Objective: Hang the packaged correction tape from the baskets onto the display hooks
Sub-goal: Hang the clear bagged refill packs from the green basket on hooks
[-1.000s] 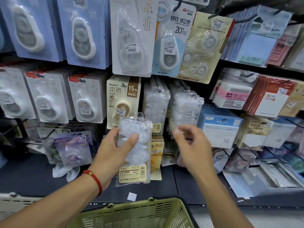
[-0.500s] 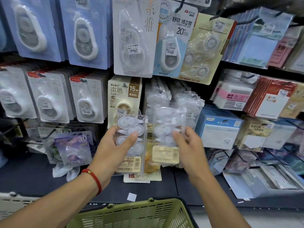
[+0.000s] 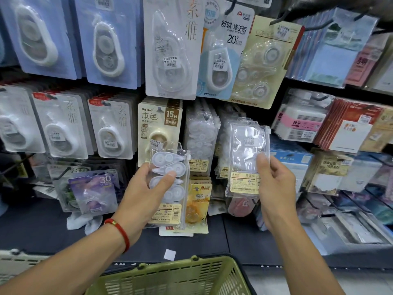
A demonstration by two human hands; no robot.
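Observation:
My left hand [image 3: 146,192] grips a clear pack of several white correction tapes [image 3: 172,184] with a beige label, held upright below the BoBo card. My right hand [image 3: 274,188] pinches a second clear pack of the same kind [image 3: 246,156] and holds it up in front of the hanging rows of matching clear packs [image 3: 201,137] on the display hooks. The hook behind the right pack is hidden by it. The green basket [image 3: 170,277] sits low at the front between my forearms.
Carded correction tapes hang in rows on the left [image 3: 61,126] and above [image 3: 170,45]. Sticky notes and stationery packs [image 3: 302,124] fill the shelves on the right. A white basket edge [image 3: 12,260] shows at the lower left. A dark shelf ledge [image 3: 42,228] runs below the hooks.
My right hand has taken a clear pack and carried it up and to the right toward the hanging packs. My left hand keeps its pack nearly still.

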